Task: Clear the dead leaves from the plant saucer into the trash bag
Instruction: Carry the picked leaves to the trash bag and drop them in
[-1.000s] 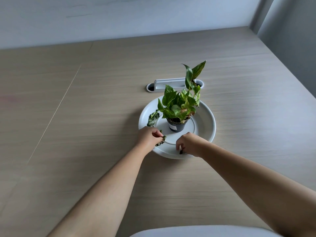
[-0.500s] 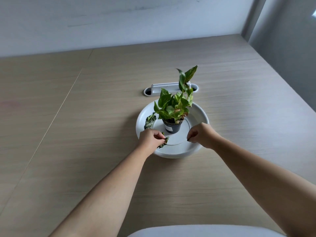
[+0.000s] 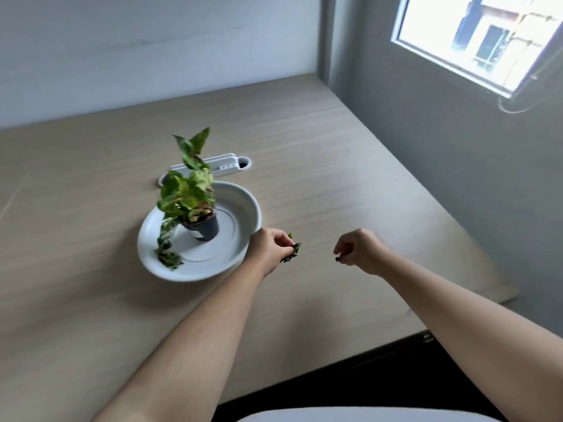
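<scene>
A white round saucer sits on the wooden table with a small green plant in a dark pot at its middle. A withered, mottled leaf lies along the saucer's left inner edge. My left hand hovers just right of the saucer, pinching a crumpled dark green dead leaf. My right hand is further right above the table, fingers pinched on a tiny dark leaf scrap. No trash bag is in view.
A white cable grommet is set into the table behind the saucer. The table's right edge runs along a grey wall with a window. Dark floor shows past the near right corner.
Both hands have lifted off the saucer and moved right, each carrying leaf debris. My view has swung right, so the saucer now sits left of centre and the window has appeared.
</scene>
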Demonstrator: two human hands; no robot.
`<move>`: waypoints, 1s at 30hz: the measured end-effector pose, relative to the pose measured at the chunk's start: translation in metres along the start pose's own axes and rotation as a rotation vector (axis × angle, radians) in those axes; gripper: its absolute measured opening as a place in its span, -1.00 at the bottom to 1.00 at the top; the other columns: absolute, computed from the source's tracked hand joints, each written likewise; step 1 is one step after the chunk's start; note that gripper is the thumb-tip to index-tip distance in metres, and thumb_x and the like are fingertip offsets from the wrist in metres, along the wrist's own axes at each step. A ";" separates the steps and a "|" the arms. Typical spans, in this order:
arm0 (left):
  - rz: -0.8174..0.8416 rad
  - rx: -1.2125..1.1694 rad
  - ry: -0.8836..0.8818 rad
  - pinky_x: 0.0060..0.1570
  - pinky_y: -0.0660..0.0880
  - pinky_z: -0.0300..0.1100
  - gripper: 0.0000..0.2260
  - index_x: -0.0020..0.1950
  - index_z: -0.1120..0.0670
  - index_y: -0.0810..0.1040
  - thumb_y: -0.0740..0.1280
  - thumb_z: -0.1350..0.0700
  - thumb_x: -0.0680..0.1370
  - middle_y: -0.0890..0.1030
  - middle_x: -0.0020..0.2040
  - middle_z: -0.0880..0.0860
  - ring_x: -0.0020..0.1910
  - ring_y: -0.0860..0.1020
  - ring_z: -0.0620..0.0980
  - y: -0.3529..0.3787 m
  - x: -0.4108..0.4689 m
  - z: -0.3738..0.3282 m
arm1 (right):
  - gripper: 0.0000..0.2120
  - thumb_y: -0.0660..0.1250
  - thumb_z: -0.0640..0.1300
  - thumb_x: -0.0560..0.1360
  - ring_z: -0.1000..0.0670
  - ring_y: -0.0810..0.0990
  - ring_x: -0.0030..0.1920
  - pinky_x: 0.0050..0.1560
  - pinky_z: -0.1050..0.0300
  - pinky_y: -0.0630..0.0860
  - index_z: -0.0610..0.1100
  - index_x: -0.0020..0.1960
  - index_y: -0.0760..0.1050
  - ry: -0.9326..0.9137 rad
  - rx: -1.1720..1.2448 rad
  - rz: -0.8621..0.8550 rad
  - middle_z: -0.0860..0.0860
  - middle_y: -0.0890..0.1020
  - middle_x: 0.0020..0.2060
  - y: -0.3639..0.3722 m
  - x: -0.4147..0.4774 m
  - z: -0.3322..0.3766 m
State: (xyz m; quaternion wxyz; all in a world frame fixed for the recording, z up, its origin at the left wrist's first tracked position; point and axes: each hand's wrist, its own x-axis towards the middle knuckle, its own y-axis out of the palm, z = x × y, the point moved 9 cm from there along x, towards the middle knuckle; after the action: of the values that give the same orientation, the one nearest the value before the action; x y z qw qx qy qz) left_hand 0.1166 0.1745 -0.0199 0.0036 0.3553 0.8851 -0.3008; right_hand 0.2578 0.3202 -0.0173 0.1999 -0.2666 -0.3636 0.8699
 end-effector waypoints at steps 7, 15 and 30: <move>0.066 0.030 -0.018 -0.47 0.42 -0.56 -0.94 -0.19 0.23 0.68 0.46 0.34 0.37 0.64 -0.24 0.10 -0.29 0.59 -0.06 0.050 0.002 -0.004 | -0.81 0.38 -0.41 0.33 0.00 0.54 -0.28 -0.49 0.48 0.35 -0.27 -0.09 0.66 0.110 0.016 -0.027 -0.09 0.61 -0.30 0.006 -0.014 -0.066; 0.192 0.071 0.001 -0.50 0.39 -0.57 -0.94 -0.18 0.25 0.68 0.45 0.34 0.38 0.62 -0.31 0.08 -0.41 0.53 -0.16 0.078 0.017 -0.010 | -0.79 0.37 -0.40 0.33 0.00 0.56 -0.32 -0.48 0.46 0.37 -0.21 -0.09 0.67 0.234 -0.033 0.001 -0.06 0.60 -0.32 -0.011 -0.035 -0.110; 0.493 0.135 0.183 -0.43 0.52 -0.46 -0.93 -0.19 0.25 0.69 0.46 0.36 0.36 0.65 -0.28 0.13 -0.42 0.57 -0.06 0.160 0.023 -0.051 | -0.71 0.21 -0.37 0.43 -0.08 0.59 -0.11 -0.28 0.26 0.46 -0.11 -0.05 0.65 0.487 -0.150 -0.153 -0.03 0.62 -0.11 -0.009 -0.087 -0.163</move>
State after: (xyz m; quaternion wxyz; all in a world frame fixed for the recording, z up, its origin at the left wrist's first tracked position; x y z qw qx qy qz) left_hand 0.2110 0.3067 -0.0681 -0.0271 0.5854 0.7462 -0.3158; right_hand 0.4260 0.3644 -0.0800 0.3263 -0.4539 -0.3872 0.7332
